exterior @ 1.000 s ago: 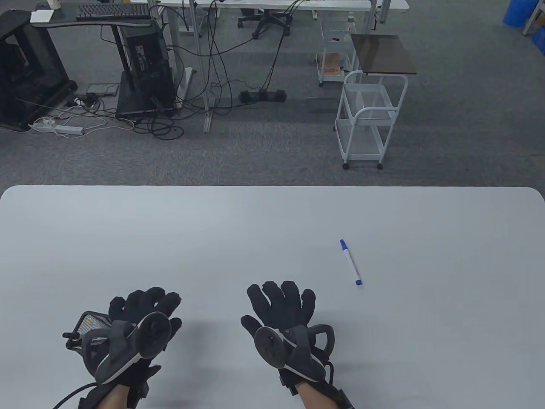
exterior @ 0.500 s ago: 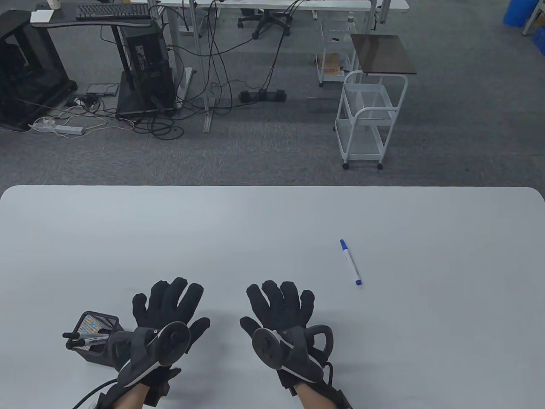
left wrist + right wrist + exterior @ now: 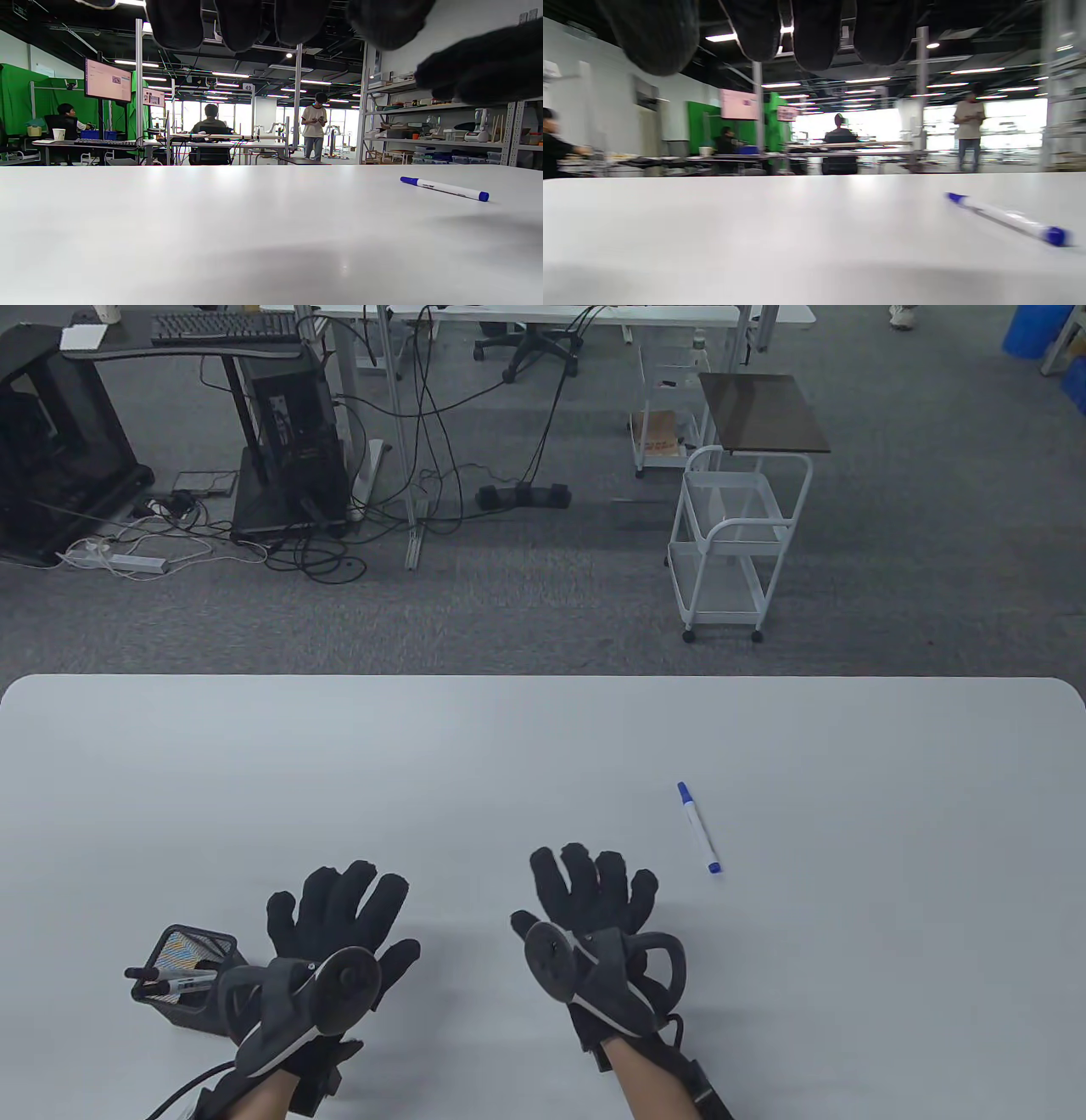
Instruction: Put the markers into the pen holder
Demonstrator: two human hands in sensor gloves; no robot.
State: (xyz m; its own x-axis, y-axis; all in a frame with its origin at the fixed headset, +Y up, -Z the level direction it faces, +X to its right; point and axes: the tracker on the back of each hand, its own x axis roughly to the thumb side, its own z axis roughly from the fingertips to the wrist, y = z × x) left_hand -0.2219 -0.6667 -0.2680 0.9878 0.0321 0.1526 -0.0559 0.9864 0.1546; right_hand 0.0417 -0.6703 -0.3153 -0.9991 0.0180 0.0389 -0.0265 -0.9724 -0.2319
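While both hands stay wide and hold nothing, the right hand (image 3: 594, 891) is near the blue marker (image 3: 699, 827). The left hand (image 3: 339, 916) is beside the pen holder (image 3: 182, 980).

Beyond the far edge of your table (image 3: 543, 729) you see grey carpet. A white cart (image 3: 734, 543) stands past the far right part of that edge, with a brown side table (image 3: 764, 414) just behind it. To the far left, a computer tower (image 3: 293, 449) sits under a desk carrying a keyboard (image 3: 222, 327), with cables (image 3: 424, 466) and a power strip (image 3: 114, 560) on the floor. From the wrist views you see a monitor (image 3: 108, 80), a green screen (image 3: 17, 97), shelving (image 3: 445, 127), two seated people and one standing (image 3: 314, 125).
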